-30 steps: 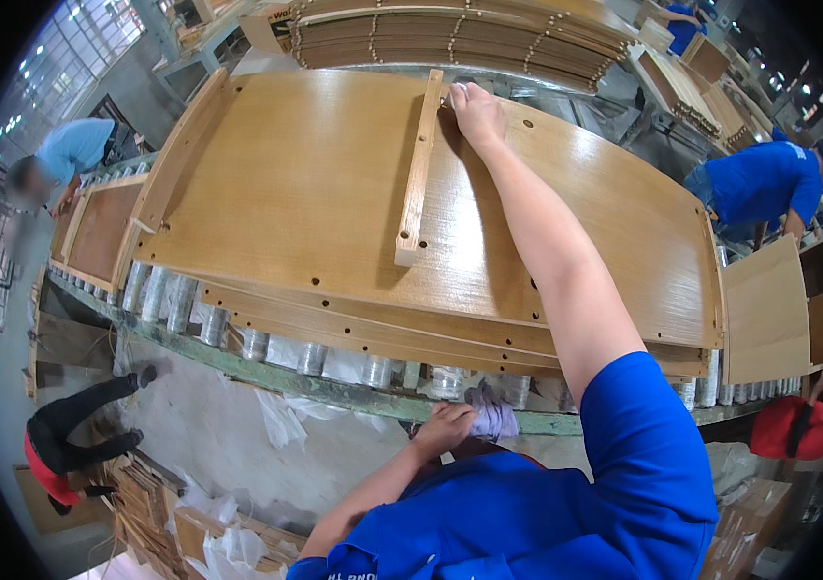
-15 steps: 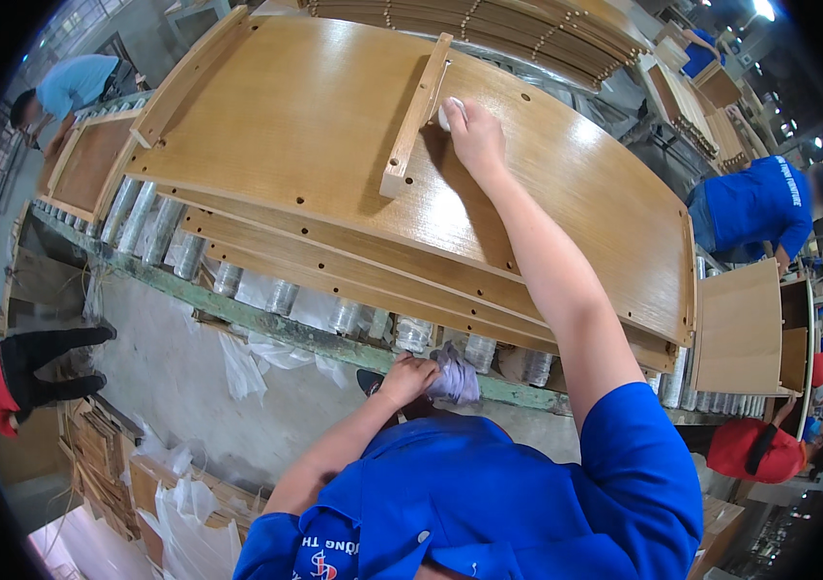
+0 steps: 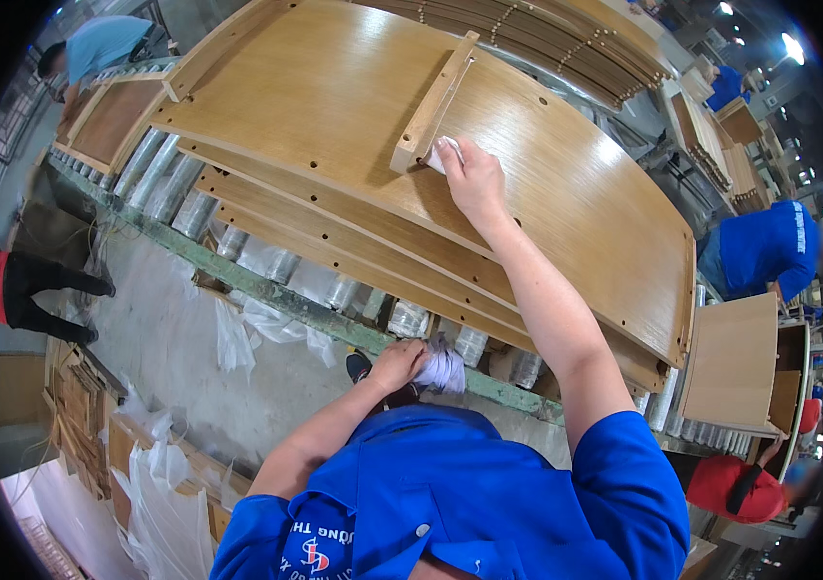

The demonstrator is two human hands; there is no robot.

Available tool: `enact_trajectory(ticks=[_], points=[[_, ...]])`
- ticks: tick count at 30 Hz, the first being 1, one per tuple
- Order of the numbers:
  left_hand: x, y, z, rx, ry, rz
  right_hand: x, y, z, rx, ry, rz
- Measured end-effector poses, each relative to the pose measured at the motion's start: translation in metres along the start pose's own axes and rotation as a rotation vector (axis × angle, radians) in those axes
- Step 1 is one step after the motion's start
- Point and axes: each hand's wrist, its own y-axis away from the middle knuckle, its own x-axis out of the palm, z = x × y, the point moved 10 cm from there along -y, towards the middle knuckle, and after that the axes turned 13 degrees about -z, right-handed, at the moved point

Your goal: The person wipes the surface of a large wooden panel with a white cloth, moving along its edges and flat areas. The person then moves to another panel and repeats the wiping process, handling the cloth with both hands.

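My right hand is closed on a small white cloth and presses it to the top of a varnished wooden panel. The cloth lies beside the near end of a wooden strip that stands across the panel. A thin pale line runs along the strip's right side. Low in front of me, near the conveyor edge, my left hand is closed on a bunched lilac cloth. Part of that hand's fingers is hidden by the cloth.
More panels with dark holes are stacked beneath, on a roller conveyor with a green rail. A raised wooden rail edges the panel's left end. Co-workers stand left and right. An open cabinet sits at the right; plastic sheeting lies lower left.
My right hand has slid the white cloth along the strip toward its near end. My left hand still grips the lilac cloth. The whole view has shifted slightly.
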Motion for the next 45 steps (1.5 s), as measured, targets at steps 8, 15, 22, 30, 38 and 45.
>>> enact_trajectory(ticks=[8, 15, 22, 30, 38, 45], points=[[-0.033, 0.006, 0.004, -0.201, 0.011, -0.198, -0.004, 0.005, 0.002, -0.035, -0.041, -0.015], [-0.135, -0.042, 0.013, -0.196, 0.097, -0.545, -0.008, 0.032, 0.018, -0.104, -0.062, -0.001], [-0.294, -0.100, -0.010, 0.240, -0.146, -0.852, -0.007, 0.043, 0.040, 0.000, -0.424, 0.228], [-0.384, -0.206, 0.003, 0.530, -0.473, -0.627, 0.062, -0.054, 0.187, 0.169, -0.746, 0.407], [-0.364, -0.215, 0.034, 0.558, -0.420, -0.527, 0.236, -0.158, 0.326, -0.254, -0.323, 0.428], [-0.374, -0.197, 0.047, 0.737, -0.418, -0.637, 0.323, -0.169, 0.336, -0.278, 0.145, 0.644]])
